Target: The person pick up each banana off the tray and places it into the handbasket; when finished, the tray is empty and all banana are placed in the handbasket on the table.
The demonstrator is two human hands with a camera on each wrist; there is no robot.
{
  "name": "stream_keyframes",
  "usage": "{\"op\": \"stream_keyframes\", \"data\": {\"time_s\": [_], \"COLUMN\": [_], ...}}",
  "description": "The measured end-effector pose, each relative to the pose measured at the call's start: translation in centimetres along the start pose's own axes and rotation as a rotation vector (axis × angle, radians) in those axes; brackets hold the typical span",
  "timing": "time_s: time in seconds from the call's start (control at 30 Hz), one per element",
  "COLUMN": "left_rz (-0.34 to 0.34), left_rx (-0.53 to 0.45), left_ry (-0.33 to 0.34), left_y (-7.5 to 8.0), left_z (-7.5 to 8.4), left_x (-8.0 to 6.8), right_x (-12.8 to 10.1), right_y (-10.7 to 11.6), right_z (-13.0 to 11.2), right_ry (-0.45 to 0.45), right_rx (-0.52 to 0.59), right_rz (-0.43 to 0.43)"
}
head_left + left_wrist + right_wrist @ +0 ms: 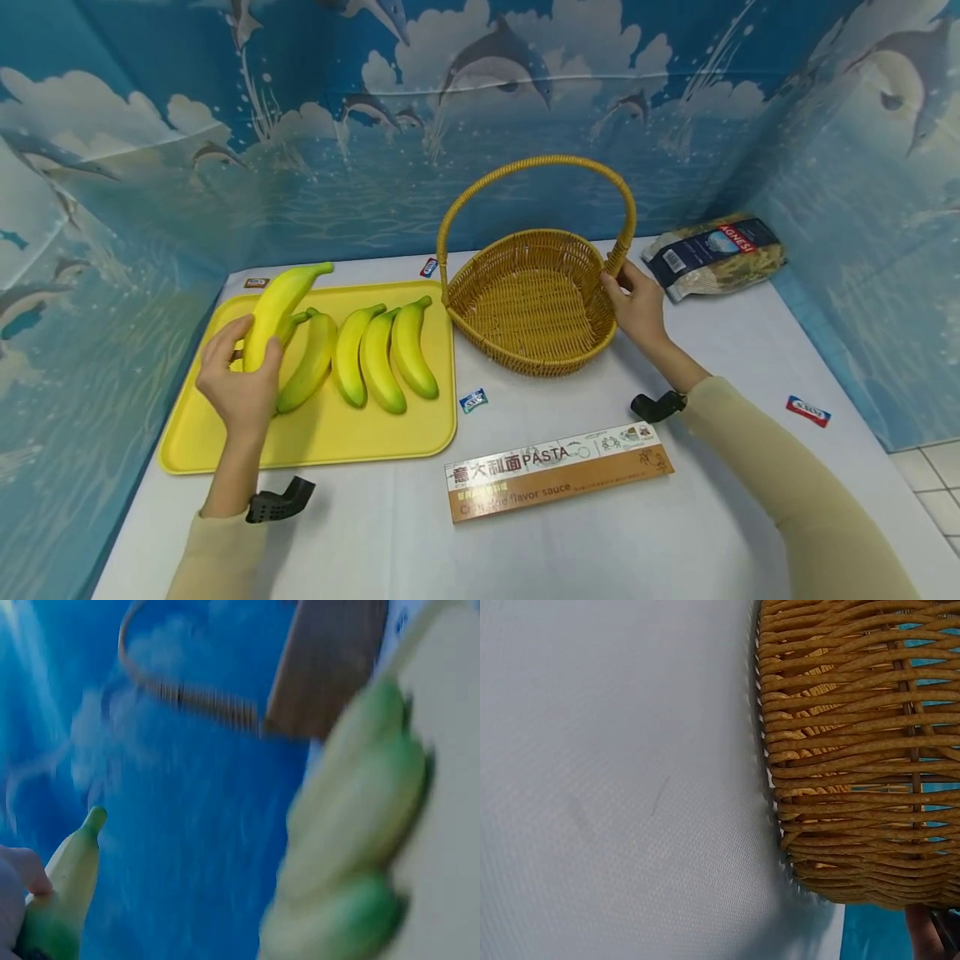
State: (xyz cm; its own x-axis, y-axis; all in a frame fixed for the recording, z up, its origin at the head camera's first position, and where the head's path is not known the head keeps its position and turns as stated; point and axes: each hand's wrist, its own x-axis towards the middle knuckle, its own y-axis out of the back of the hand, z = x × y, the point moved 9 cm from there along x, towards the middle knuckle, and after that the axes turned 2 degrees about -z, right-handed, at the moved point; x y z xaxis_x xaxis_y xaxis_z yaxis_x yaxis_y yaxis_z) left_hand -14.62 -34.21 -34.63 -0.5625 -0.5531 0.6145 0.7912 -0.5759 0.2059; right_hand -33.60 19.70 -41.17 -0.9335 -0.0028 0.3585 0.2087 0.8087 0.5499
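Observation:
My left hand (238, 383) grips a yellow banana (279, 312) with a green tip, held up over the left part of a yellow tray (360, 442). In the left wrist view the same banana (75, 877) shows at the lower left, partly covered by the fingers. Several more bananas (382, 358) lie side by side on the tray. To the right stands a woven basket (528, 362) with a tall arched handle, nothing inside it. My right hand (637, 304) holds the basket at its right rim, by the foot of the handle. The right wrist view shows the basket's woven side (862, 765) up close.
A long pasta box (558, 471) lies in front of the basket. At the back right is a bag of pasta (716, 254). Small wrapped candies lie about, one blue (473, 401) and one red (808, 411). A dolphin-print cloth (360, 200) hangs behind the table.

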Motion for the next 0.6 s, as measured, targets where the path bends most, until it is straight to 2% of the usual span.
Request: {"op": "stream_keyframes", "data": {"time_s": [0.1,0.17,0.23,0.3,0.37,0.47,0.6], "left_rz": [-0.066,-0.134,-0.209,-0.278,-0.335,-0.402,-0.493], "left_rx": [-0.103,-0.151,-0.183,-0.203,-0.217,-0.22,-0.2], "left_ry": [-0.128,-0.195,-0.246,-0.268,-0.269,-0.255,-0.19], "left_y": [-2.8,-5.0,-7.3,-9.8,-12.3,-16.2,-21.6], "left_z": [4.7,7.5,10.0,11.9,13.2,14.3,14.1], "left_x": [-1.6,-2.8,-4.0,-5.2,-6.2,-7.2,-7.6], "right_x": [0.0,0.0,0.0,0.0,0.0,0.0,0.0], "right_y": [0.1,0.1,0.1,0.1,0.1,0.1,0.1], "right_z": [0.0,0.1,0.2,0.2,0.1,0.1,0.1], "right_ry": [0.001,0.0,-0.001,0.0,0.003,0.007,0.007], "right_rx": [-0.004,-0.005,-0.007,-0.004,-0.003,0.001,0.004], "right_rz": [0.003,0.005,0.007,0.009,0.01,0.009,0.005]}}
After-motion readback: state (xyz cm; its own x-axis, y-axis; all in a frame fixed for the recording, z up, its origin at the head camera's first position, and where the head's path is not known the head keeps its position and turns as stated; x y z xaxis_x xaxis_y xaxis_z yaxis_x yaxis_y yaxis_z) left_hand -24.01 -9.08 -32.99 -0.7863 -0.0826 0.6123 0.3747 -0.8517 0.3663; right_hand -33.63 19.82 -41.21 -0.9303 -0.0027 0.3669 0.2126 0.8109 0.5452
